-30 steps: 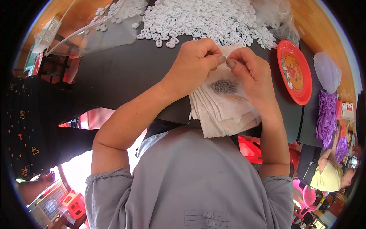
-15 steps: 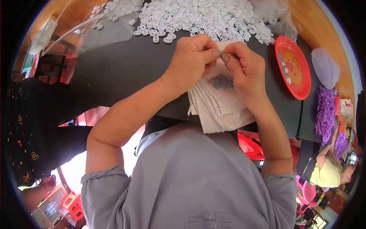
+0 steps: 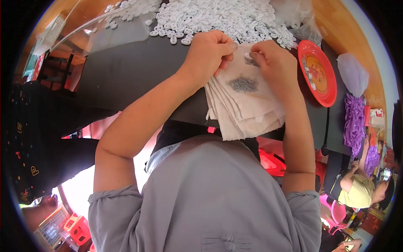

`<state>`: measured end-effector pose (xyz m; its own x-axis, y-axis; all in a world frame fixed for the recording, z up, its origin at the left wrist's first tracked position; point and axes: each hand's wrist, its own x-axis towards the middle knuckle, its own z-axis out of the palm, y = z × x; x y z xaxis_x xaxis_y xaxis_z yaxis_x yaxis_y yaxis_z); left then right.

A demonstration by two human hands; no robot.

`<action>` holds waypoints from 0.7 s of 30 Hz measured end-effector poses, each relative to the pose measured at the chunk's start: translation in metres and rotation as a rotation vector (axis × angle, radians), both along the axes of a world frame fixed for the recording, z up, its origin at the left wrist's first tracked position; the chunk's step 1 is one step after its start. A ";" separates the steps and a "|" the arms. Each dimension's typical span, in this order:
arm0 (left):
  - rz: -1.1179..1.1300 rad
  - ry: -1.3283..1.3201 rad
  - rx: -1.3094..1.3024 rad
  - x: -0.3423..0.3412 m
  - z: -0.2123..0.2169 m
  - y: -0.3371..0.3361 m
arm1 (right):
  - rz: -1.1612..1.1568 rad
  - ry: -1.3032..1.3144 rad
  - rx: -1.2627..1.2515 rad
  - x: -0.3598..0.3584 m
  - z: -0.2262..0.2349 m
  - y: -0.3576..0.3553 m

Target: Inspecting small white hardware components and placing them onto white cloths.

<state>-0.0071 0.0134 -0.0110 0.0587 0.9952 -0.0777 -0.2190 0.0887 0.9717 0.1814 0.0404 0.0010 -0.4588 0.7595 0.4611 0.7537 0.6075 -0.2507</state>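
Observation:
A folded off-white cloth [image 3: 252, 119] lies on the dark table. On it is a pile of small grey metallic bits [image 3: 243, 84], and a smaller grey patch shows near my right fingertips. My right hand [image 3: 275, 63] pinches a small white plastic piece [image 3: 247, 55] between thumb and finger, above the cloth's far part. Over the cloth's far left corner, my left hand [image 3: 210, 54] is closed in a pinch; what its fingertips hold is too small to make out. Just beyond both hands spreads a heap of white oval plastic pieces with holes [image 3: 218, 19].
A red oval plate [image 3: 331, 90] with a few small pieces stands to the right. Clear plastic sheeting [image 3: 117, 40] and a clear bag [image 3: 306, 31] flank the heap. Purple strips [image 3: 354, 124] hang farther right. A person in yellow [image 3: 357, 191] is at the right; another person's dark, patterned clothing [image 3: 33, 138] is at the left.
My hands, close together before, have moved apart. The right one has shifted right with a white piece in its fingertips, uncovering more of the grey bits on the cloth.

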 end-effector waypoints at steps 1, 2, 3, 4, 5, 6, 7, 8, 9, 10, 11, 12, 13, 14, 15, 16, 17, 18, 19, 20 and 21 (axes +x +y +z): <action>-0.003 0.016 -0.006 0.000 -0.001 0.000 | -0.001 -0.001 0.003 0.000 -0.001 0.000; -0.006 0.031 -0.012 0.000 -0.001 0.000 | -0.016 -0.059 -0.001 -0.001 -0.001 0.001; -0.006 0.031 -0.011 0.000 -0.002 0.000 | -0.028 -0.117 -0.006 -0.001 -0.001 0.001; -0.009 0.012 0.002 0.000 -0.002 0.000 | -0.028 -0.117 -0.006 0.000 -0.001 0.001; -0.012 -0.006 0.014 0.000 -0.002 0.001 | -0.016 -0.132 0.008 0.001 -0.001 0.001; -0.012 -0.006 0.013 0.000 -0.002 0.001 | -0.004 -0.145 0.020 0.001 -0.002 0.001; -0.013 0.003 0.015 0.000 -0.001 0.000 | -0.004 -0.145 0.019 0.001 -0.002 0.002; -0.014 0.012 0.017 0.001 -0.001 0.000 | 0.003 -0.144 0.021 0.001 -0.002 0.002; -0.014 0.012 0.016 0.001 -0.001 0.000 | 0.009 -0.144 0.024 0.001 -0.002 0.002; -0.017 0.016 0.018 0.001 -0.001 0.000 | 0.009 -0.144 0.023 0.001 -0.002 0.002; -0.020 0.021 0.021 0.001 -0.001 -0.001 | 0.016 -0.133 0.023 0.001 -0.003 0.003; -0.021 0.020 0.020 0.001 -0.001 -0.001 | 0.023 -0.122 0.024 0.001 -0.004 0.003; -0.023 0.029 0.022 0.001 0.000 -0.001 | 0.022 -0.123 0.023 0.001 -0.005 0.004; -0.024 0.038 0.024 0.002 -0.001 -0.001 | 0.017 -0.140 0.037 0.001 -0.007 0.004; -0.024 0.038 0.024 0.002 -0.001 -0.001 | 0.012 -0.157 0.051 0.000 -0.008 0.005; -0.025 0.035 0.024 0.002 -0.001 0.000 | 0.012 -0.157 0.051 0.000 -0.008 0.005; -0.026 0.031 0.025 0.002 -0.001 -0.001 | 0.002 -0.166 0.060 0.000 -0.009 0.005; -0.027 0.031 0.025 0.002 -0.001 -0.001 | -0.008 -0.175 0.069 0.001 -0.009 0.006; -0.027 0.036 0.029 0.002 -0.001 -0.001 | -0.009 -0.175 0.069 0.001 -0.011 0.007; -0.028 0.041 0.032 0.002 -0.001 -0.001 | -0.013 -0.144 0.069 0.002 -0.012 0.009; -0.027 0.040 0.033 0.002 -0.001 -0.001 | -0.017 -0.114 0.070 0.002 -0.012 0.009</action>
<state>-0.0053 0.0128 -0.0125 0.0833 0.9954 -0.0472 -0.1774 0.0614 0.9822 0.1834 0.0499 -0.0113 -0.4988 0.7352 0.4590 0.7849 0.6078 -0.1206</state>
